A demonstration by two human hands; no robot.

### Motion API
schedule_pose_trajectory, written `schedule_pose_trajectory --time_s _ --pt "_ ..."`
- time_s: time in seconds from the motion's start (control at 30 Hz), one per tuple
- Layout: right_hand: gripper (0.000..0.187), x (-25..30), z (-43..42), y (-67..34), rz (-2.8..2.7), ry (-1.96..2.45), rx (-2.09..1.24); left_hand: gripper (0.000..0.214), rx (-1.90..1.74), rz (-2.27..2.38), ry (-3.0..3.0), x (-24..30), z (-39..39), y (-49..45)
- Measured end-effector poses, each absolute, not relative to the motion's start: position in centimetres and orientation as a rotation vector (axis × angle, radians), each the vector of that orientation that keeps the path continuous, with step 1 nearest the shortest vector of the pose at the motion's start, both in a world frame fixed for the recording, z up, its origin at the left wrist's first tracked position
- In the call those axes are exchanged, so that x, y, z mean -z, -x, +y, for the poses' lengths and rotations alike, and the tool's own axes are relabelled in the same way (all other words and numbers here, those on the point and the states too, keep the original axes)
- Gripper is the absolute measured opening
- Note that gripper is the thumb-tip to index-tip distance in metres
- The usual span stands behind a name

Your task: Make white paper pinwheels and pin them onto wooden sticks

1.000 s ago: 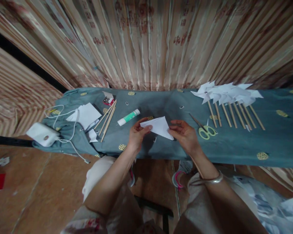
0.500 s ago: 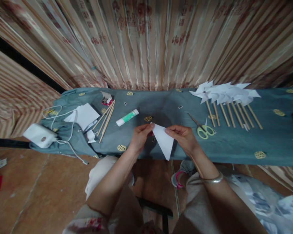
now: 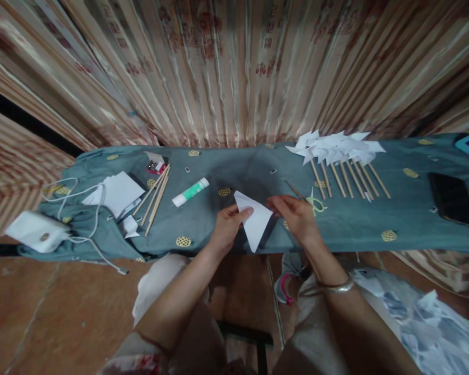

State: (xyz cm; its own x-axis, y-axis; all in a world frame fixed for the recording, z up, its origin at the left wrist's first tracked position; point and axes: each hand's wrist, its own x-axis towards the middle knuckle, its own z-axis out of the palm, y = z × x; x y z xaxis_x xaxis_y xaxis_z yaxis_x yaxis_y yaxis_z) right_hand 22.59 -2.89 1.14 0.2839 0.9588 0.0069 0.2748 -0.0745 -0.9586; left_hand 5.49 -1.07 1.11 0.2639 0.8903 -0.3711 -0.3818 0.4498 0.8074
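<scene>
Drifted closer to the scissors (image 3: 316,204) since half a second ago: right hand (image 3: 297,219). Noted over near edge of cloth-covered table (image 3: 375,229): both forearms extended forward. Left hand (image 3: 227,229) pinching upper left corner of folded paper triangle (image 3: 255,224), thumb on top; right fingers gripping its right corner. Apex pointing down.

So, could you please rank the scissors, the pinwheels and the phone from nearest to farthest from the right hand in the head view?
Measured from the right hand, which pinches the paper:
1. Scissors, just beyond it, slightly to the right.
2. Pinwheels, further back on the right, near the curtain.
3. Phone, at the far right end.
</scene>
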Motion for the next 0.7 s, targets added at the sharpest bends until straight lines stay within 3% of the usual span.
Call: schedule_pose_trajectory --time_s 0.13,0.2,0.4,0.53,0.63,0.7 --pt "0.028 -1.5 -3.6 -27.8 -1.438 2.095 -0.146 0.041 -0.920 0.949 -0.646 -1.1 -0.6 -5.4" --pt "0.028 -1.1 -4.1 -29.9 -1.546 2.336 -0.030 0.042 -0.910 0.955 -0.654 -1.0 -0.5 -5.5" --pt "0.026 0.2 -4.4 -31.6 -1.797 2.345 -0.069 0.039 -0.854 0.944 -0.707 -0.7 -0.2 -6.2" --pt "0.023 -0.2 -3.8 -30.8 -1.681 2.223 -0.166 0.038 -0.846 0.963 -0.714 -0.7 0.2 -6.8" --pt "0.024 -0.7 -3.4 -29.5 -1.369 1.972 -0.559 0.036 -0.860 0.992 -0.726 -0.8 0.7 -6.7" --pt "0.037 -0.9 -3.4 -28.3 -1.137 1.735 -0.947 0.033 -0.866 1.021 -0.734 -0.8 1.2 -6.3"
